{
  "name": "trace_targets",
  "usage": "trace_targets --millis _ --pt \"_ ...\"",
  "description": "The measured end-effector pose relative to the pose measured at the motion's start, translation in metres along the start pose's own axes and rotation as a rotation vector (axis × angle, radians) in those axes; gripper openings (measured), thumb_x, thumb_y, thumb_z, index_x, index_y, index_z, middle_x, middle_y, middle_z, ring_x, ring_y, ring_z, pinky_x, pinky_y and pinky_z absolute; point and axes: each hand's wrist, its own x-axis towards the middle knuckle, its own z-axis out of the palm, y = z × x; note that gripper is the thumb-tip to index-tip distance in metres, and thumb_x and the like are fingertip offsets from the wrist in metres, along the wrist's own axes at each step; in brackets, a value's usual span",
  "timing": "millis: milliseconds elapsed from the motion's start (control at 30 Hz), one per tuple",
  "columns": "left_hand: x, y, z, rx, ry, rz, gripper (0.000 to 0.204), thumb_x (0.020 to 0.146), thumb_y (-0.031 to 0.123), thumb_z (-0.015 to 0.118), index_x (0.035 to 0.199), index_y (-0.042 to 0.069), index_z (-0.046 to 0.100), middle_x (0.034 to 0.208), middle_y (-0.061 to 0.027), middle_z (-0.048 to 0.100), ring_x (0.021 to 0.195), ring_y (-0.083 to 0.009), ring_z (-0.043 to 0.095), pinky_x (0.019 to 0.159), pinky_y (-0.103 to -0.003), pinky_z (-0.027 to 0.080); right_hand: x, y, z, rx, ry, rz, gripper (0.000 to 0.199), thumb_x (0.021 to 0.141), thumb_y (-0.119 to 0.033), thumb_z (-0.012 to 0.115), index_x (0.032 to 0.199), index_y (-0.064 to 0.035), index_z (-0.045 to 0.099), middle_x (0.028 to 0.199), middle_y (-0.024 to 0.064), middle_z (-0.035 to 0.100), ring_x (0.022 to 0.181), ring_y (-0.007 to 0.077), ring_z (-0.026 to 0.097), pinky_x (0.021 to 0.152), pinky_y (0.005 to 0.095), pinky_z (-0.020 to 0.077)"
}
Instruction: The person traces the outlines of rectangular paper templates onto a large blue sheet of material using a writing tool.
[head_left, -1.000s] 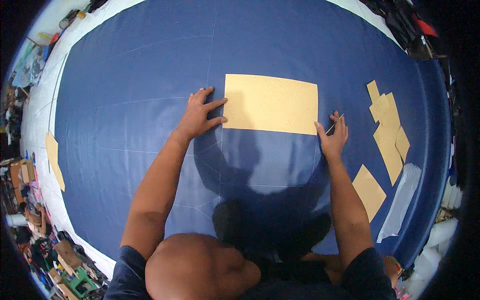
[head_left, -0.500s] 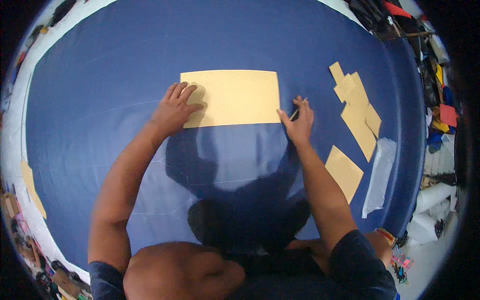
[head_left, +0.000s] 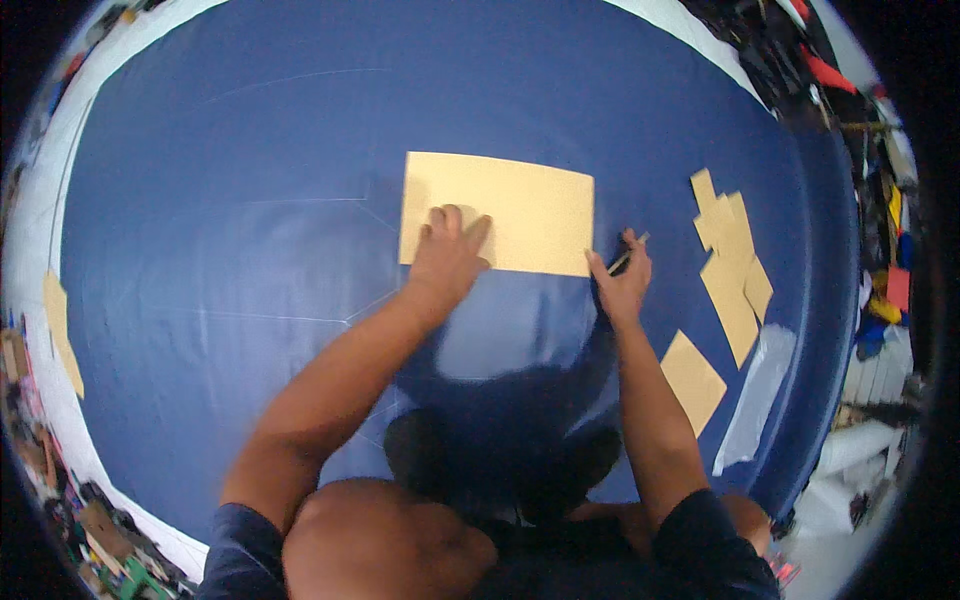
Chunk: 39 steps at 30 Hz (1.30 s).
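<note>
A tan rectangular cardboard template [head_left: 540, 215] lies flat on a wide sheet of dark blue material [head_left: 250, 250]. My left hand [head_left: 450, 255] rests on the template's lower left part, fingers spread and palm down. At the template's lower right corner is my right hand [head_left: 624, 282], its thumb touching the edge. Between the right hand's fingers sits a thin, pale pencil-like stick [head_left: 630, 255], pointing up and to the right. Thin white lines are drawn on the blue material left of the template and below it.
Several smaller tan card pieces [head_left: 732, 300] lie overlapping at the right, with a separate card piece [head_left: 694, 385] nearer me. Beside them is a translucent plastic strip [head_left: 757, 400]. Another card piece [head_left: 62, 335] lies at the left edge. Clutter surrounds the sheet.
My left hand has shifted rightward along the template, from its left edge onto its lower part. The view has moved and turned slightly. My right hand stays at the lower right corner.
</note>
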Motion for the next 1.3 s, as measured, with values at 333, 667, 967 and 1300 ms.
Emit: trace_targets --millis 333,667,967,1300 --pt "-0.017 -0.002 0.013 -0.036 0.088 -0.105 0.069 0.095 0.040 0.066 0.156 0.023 0.040 0.161 -0.0347 0.021 0.151 -0.0525 0.020 0.121 -0.061 0.024 0.024 -0.178 0.014 0.691 -0.504 0.043 0.039 0.111 -0.030 0.045 0.124 -0.0012 0.068 0.108 0.0084 0.071 0.093 0.0102 0.063 0.080 0.0291 0.0518" --pt "-0.010 0.005 0.024 -0.051 0.097 -0.130 0.063 0.097 0.036 0.061 0.149 0.002 0.049 0.157 -0.0253 0.039 0.152 -0.0466 0.020 0.120 -0.070 0.010 0.044 -0.263 0.074 0.404 -1.059 -0.552 0.025 0.099 -0.021 0.062 0.112 -0.0019 0.072 0.100 0.0124 0.072 0.089 0.0207 0.069 0.083 0.0347 0.0541" --pt "-0.011 0.005 0.036 0.038 0.201 -0.110 0.060 0.094 0.033 0.065 0.145 0.004 0.053 0.154 -0.0230 0.044 0.150 -0.0466 0.024 0.118 -0.072 0.008 0.043 -0.263 0.083 0.326 -1.024 -0.664 0.020 0.093 -0.019 0.065 0.106 -0.0038 0.071 0.087 0.0131 0.071 0.082 0.0271 0.068 0.079 0.0393 0.0543" --pt "-0.013 0.005 0.010 -0.079 0.017 -0.109 0.061 0.096 0.036 0.064 0.150 0.014 0.049 0.159 -0.0280 0.030 0.151 -0.0480 0.021 0.117 -0.074 0.016 0.058 -0.265 0.095 0.257 -0.847 -0.703 0.019 0.094 -0.020 0.062 0.104 -0.0039 0.066 0.093 0.0178 0.070 0.089 0.0368 0.067 0.082 0.0461 0.0534"
